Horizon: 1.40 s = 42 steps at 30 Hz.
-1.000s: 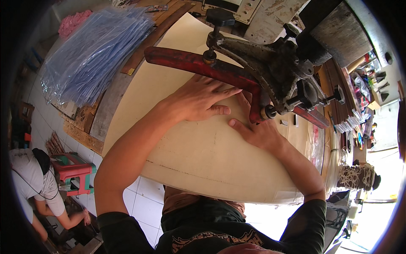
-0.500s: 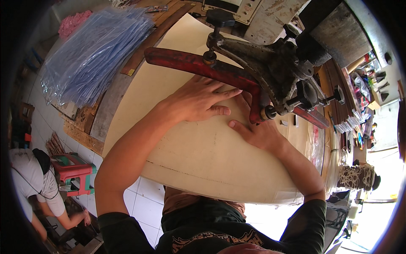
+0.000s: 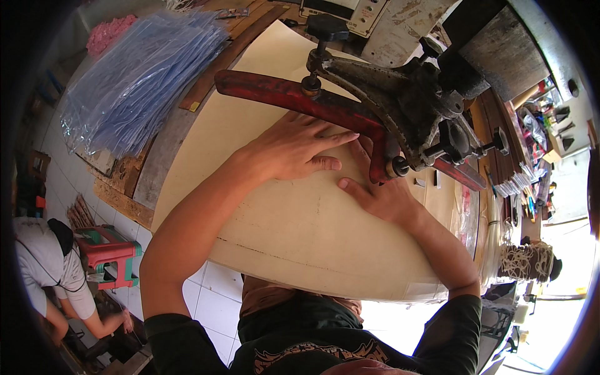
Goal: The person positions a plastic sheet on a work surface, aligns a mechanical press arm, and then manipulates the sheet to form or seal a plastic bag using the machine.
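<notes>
Both palms lie on a large cream-coloured sheet (image 3: 275, 225) that covers the worktable. My left hand (image 3: 299, 150) is flat with fingers apart, and its fingertips reach under a red bar (image 3: 281, 92). My right hand (image 3: 390, 200) also rests flat on the sheet with its thumb out; the angled end of the bar hides part of its fingers. The bar hangs from a dark metal bracket (image 3: 381, 94) with black knobs, part of a press-like machine. Two small dark pieces (image 3: 437, 179) lie on the sheet right of my right hand.
A stack of bluish clear plastic sheets (image 3: 144, 81) fills the far left of the table, beside a pink bundle (image 3: 109, 34). Red and green stools (image 3: 109, 253) stand on the tiled floor at left, near a bending person (image 3: 47, 269). Bundled cord (image 3: 528, 261) hangs at right.
My hands and the sheet have stayed in place. At the lower left, the bending person's arms have shifted slightly.
</notes>
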Available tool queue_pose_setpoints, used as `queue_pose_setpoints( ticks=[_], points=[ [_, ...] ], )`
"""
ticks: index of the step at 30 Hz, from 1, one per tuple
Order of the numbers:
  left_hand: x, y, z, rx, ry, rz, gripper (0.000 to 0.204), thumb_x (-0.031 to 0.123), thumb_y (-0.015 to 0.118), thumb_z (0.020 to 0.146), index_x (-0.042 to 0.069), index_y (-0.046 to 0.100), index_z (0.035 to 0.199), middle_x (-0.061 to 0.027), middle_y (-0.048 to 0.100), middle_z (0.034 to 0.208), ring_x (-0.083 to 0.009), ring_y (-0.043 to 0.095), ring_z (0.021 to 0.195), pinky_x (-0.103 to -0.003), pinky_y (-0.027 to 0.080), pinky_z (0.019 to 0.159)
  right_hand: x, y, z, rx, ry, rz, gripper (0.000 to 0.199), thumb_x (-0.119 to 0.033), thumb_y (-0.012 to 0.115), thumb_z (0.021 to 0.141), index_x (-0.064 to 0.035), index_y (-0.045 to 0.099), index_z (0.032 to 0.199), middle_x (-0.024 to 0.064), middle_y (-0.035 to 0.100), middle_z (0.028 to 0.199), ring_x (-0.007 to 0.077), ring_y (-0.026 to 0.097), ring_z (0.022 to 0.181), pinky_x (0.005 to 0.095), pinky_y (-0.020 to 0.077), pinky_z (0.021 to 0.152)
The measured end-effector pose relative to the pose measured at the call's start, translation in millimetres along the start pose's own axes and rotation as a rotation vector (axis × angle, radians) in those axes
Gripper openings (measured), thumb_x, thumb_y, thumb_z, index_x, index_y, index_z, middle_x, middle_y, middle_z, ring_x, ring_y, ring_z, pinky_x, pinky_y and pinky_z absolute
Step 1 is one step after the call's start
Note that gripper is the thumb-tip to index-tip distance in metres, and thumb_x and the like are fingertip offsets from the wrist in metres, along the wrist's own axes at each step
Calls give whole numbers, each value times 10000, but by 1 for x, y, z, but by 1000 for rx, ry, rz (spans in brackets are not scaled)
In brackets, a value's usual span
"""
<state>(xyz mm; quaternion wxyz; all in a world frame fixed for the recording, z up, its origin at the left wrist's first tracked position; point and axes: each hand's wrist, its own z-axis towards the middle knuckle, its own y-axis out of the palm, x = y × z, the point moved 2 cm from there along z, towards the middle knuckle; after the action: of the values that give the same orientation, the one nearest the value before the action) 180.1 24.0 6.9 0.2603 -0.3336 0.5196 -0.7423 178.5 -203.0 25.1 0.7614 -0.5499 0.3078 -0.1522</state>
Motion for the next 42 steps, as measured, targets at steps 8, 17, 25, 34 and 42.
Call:
queue_pose_setpoints(
  ticks=[8, 17, 25, 34, 42],
  points=[
    [-1, 1, 0, 5, 2, -4, 659, 601, 456, 1041, 259, 420, 1603, -104, 424, 1621, -301, 318, 1529, -532, 204, 1268, 1, 1, -1, 18, -12, -15, 817, -474, 650, 970, 104, 437, 1505, 266, 394, 1562, 450, 346, 1469, 531, 261, 1223],
    [0, -1, 0, -8, -7, -23, 657, 602, 443, 1045, 257, 419, 1604, -107, 424, 1623, -301, 325, 1526, -528, 209, 1265, 0, 0, 0, 20, -2, -12, 830, -477, 651, 968, 65, 399, 1545, 268, 396, 1560, 457, 354, 1463, 531, 270, 1218],
    [-3, 2, 0, 33, 24, -16, 655, 595, 449, 1045, 249, 423, 1601, -105, 426, 1621, -298, 316, 1531, -531, 195, 1270, -1, -1, 0, 44, -14, -9, 810, -458, 669, 956, 46, 417, 1538, 258, 408, 1553, 449, 373, 1452, 532, 294, 1206],
    [-3, 1, -2, 69, 52, -11, 627, 541, 486, 1052, 259, 405, 1606, -146, 411, 1628, -351, 360, 1504, -519, 235, 1248, -1, -2, 3, 58, -86, -34, 817, -451, 668, 953, 65, 419, 1535, 262, 433, 1525, 446, 398, 1427, 524, 310, 1193],
    [-3, 3, -1, 51, 33, -12, 628, 549, 476, 1053, 252, 413, 1602, -131, 410, 1632, -342, 361, 1505, -517, 235, 1248, -2, -2, 2, 32, -63, -66, 821, -446, 663, 958, 60, 402, 1550, 271, 405, 1555, 448, 374, 1450, 521, 290, 1210]
  ],
)
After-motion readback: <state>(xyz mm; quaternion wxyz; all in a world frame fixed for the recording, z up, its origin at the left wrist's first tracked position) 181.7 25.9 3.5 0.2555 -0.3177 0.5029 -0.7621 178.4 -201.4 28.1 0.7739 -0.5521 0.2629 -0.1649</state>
